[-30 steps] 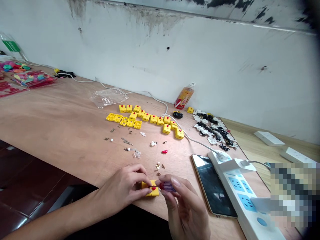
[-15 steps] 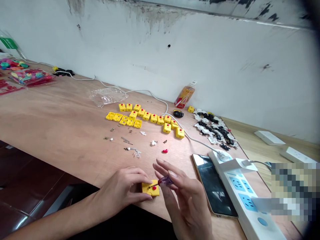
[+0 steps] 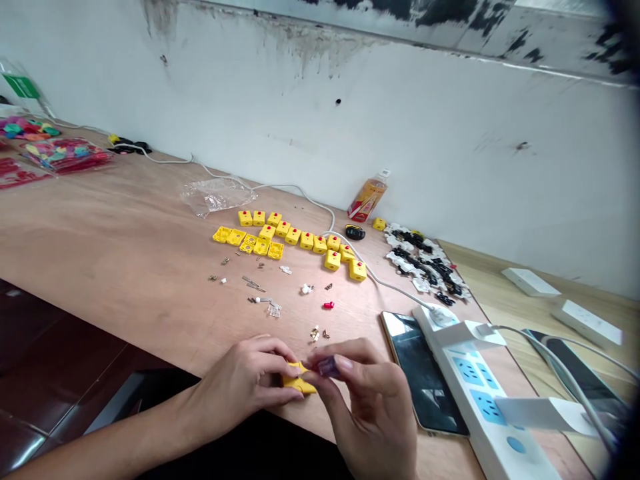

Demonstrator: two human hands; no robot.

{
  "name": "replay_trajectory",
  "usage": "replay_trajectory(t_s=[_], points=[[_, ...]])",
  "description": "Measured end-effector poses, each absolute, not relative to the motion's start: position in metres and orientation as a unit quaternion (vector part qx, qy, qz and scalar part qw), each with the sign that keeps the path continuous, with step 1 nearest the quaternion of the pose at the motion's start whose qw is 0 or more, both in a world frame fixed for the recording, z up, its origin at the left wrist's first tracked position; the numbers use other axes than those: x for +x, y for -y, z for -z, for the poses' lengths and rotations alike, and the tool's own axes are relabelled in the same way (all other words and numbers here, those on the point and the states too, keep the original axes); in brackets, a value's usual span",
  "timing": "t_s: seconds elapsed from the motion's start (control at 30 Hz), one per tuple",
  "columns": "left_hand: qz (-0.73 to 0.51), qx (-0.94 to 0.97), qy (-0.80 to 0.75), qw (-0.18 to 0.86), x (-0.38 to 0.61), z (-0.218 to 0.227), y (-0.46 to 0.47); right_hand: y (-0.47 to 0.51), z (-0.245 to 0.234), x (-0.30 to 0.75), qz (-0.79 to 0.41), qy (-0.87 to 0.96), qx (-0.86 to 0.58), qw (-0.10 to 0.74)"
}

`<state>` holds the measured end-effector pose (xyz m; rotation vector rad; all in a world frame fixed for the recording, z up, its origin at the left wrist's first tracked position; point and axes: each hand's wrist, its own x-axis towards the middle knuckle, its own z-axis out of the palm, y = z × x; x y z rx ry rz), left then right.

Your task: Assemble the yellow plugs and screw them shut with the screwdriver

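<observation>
Your work sits right at the near edge of the plywood bench (image 3: 110,233), and the yellow housing (image 3: 299,383) is only just in from it, so there's little room toward you. On the right, your right hand (image 3: 370,400) is close to a dark-screened phone (image 3: 423,370), with a white power strip (image 3: 480,393) with blue sockets just past it. Ahead, scattered metal fittings (image 3: 315,333) lie near your fingers, and the rows of yellow housings (image 3: 285,237) sit well beyond them, toward the stained white wall (image 3: 320,120). The red-and-yellow label on the plastic bottle (image 3: 367,199) is too small to read, and no other writing can be made out.

Your left hand (image 3: 245,377) is closed around the housing, which stays down by the bench edge, a bright yellow block mostly covered by your fingers. Your right thumb and fingers pinch the purple handle of a small screwdriver (image 3: 327,367) just above it — the tip is hidden.
</observation>
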<state>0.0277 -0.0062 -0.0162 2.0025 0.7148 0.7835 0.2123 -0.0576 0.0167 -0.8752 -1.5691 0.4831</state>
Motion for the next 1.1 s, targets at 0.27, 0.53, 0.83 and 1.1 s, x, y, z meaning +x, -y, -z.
replay_trajectory(t_s=[0.27, 0.53, 0.83, 1.1], points=[[-0.327, 0.797, -0.253, 0.440, 0.026, 0.016, 0.005, 0.056, -0.019, 0.218, -0.285, 0.689, -0.360, 0.560], [-0.289, 0.822, -0.262, 0.415, 0.024, 0.023, 0.003, 0.056, -0.017, 0.219, -0.240, 0.658, -0.356, 0.619], [-0.270, 0.819, -0.294, 0.412, 0.025, 0.017, 0.004, 0.058, -0.015, 0.219, -0.190, 0.648, -0.378, 0.634], [-0.266, 0.819, -0.296, 0.414, 0.027, 0.012, 0.007, 0.060, -0.013, 0.215, -0.218, 0.669, -0.372, 0.605]])
